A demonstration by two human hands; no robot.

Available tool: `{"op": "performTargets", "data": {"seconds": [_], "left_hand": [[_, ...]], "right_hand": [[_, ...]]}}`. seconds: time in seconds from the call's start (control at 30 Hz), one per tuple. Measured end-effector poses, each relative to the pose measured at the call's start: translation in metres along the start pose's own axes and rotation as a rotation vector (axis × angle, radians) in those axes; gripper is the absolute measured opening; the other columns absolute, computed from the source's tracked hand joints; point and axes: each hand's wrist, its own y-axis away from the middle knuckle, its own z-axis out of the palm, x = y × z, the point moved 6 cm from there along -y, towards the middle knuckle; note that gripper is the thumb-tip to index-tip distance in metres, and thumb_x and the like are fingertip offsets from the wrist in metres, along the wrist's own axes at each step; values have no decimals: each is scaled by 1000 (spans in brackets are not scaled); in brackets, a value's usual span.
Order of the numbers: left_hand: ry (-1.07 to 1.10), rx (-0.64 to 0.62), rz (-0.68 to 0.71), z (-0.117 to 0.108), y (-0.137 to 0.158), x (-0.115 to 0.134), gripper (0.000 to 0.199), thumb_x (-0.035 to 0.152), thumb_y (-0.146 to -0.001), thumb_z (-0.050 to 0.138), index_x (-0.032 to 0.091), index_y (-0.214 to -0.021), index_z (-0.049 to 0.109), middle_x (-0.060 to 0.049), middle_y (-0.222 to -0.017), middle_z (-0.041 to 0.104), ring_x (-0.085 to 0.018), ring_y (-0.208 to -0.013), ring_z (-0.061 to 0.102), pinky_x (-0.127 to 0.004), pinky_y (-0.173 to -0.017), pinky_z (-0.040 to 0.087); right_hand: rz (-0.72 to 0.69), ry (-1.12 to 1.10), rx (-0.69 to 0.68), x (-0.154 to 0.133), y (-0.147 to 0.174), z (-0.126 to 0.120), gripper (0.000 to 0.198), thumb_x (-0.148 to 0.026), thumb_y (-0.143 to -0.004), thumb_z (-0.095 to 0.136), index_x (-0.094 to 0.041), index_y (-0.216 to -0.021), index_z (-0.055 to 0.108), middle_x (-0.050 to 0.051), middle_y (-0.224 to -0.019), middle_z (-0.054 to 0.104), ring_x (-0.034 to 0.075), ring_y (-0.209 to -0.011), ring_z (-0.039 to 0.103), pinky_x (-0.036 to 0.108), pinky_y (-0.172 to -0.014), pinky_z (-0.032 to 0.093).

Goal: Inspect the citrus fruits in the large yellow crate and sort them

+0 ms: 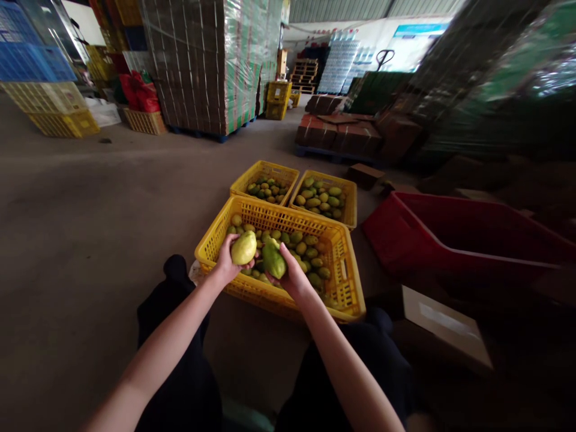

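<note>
In my left hand [228, 261] is a yellow lemon [243, 248], with the fingers wrapped round its side and underneath. My right hand [291, 273] grips a green lemon [274, 259], thumb along its upper right side. Both fruits are held close together above a large yellow plastic crate [353, 279] standing between my knees. Many green and yellow lemons [310, 253] lie inside this crate, partly hidden by my hands and the held fruits.
Behind it stand two smaller yellow crates, a left one [243, 180] and a right one [351, 201], both holding fruit. To the right are a red tub [387, 231] and a cardboard box [443, 321]. Wrapped pallet stacks [193, 66] rise farther back.
</note>
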Motion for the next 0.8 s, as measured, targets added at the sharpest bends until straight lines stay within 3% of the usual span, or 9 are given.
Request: {"op": "performTargets", "data": {"seconds": [0.1,0.23,0.33,0.47,0.57,0.7,0.8], "left_hand": [[178,-40,-13,7,3,-1,37,37,-84,41,11,-78,67,-9,-58,65,-17,-48,61,-22,-37,44],[461,-58,19,17,5,-2,36,28,-85,42,9,-103,67,-10,-79,71,-19,-72,70,-26,-61,58],[606,-34,118,20,-1,-2,39,24,-87,41,12,-117,64,-9,-90,74,-19,-84,71,-27,-75,59],[646,-40,124,24,-10,-8,42,23,-88,42,13,-125,61,-9,-93,74,-19,-89,71,-29,-80,58],[618,-75,84,31,-13,-12,38,25,-91,42,15,-120,64,-6,-88,74,-16,-80,71,-26,-76,58],[476,-164,57,43,-11,-12,29,27,-92,42,16,-94,70,-4,-79,72,-13,-68,69,-26,-71,58],[308,-240,36,50,-9,-15,26,26,-88,48,13,-81,69,-6,-70,70,-18,-69,70,-30,-70,58]], "right_hand": [[2,-158,-1,-6,3,2,40,-55,-80,64,-16,-88,67,3,-65,69,12,-40,52,21,-30,30],[12,-321,27,-12,4,1,29,-41,-84,59,-14,-88,68,5,-67,70,16,-53,63,24,-41,47],[22,-398,4,-12,2,4,30,-41,-88,53,-16,-98,68,6,-72,72,18,-61,66,25,-45,51],[-33,-474,36,-13,-5,3,25,-39,-90,51,-23,-103,65,3,-80,74,17,-58,66,22,-40,48],[-79,-476,58,-18,-9,2,22,-36,-89,52,-25,-106,63,2,-84,75,15,-57,66,20,-38,45],[-176,-389,-28,-37,-6,4,25,-42,-87,53,-24,-100,63,2,-76,72,15,-48,62,19,-30,38],[-223,-311,-57,-49,0,2,26,-44,-79,59,-20,-88,65,2,-67,69,16,-47,61,23,-32,44]]}}
